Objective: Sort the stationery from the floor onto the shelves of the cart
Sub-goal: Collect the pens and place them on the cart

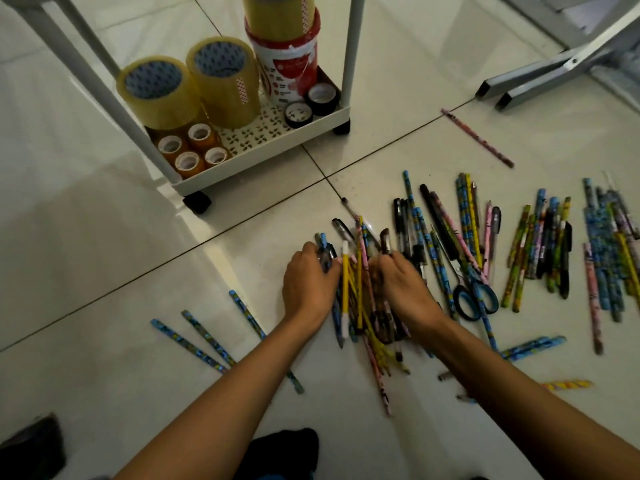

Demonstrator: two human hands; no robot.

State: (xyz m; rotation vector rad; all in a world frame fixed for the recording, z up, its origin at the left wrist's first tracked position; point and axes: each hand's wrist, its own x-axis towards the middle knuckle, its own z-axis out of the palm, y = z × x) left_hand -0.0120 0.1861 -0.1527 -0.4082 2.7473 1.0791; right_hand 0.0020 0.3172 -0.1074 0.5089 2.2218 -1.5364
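A heap of patterned pencils and pens lies on the white floor tiles in front of me. My left hand curls round the left side of the heap, fingers over a blue pencil and dark pens. My right hand curls round the heap's right side. More pencils and pens are spread to the right, with blue-handled scissors among them. The white cart stands at the upper left; its bottom shelf holds big clear tape rolls, small tape rolls, black tape rolls and a red-and-white tub.
Three blue pencils lie loose at the lower left. A pink pencil lies alone at the upper right, near grey metal frame legs. Stray pencils lie near my right forearm. Dark cloth shows at the bottom edge.
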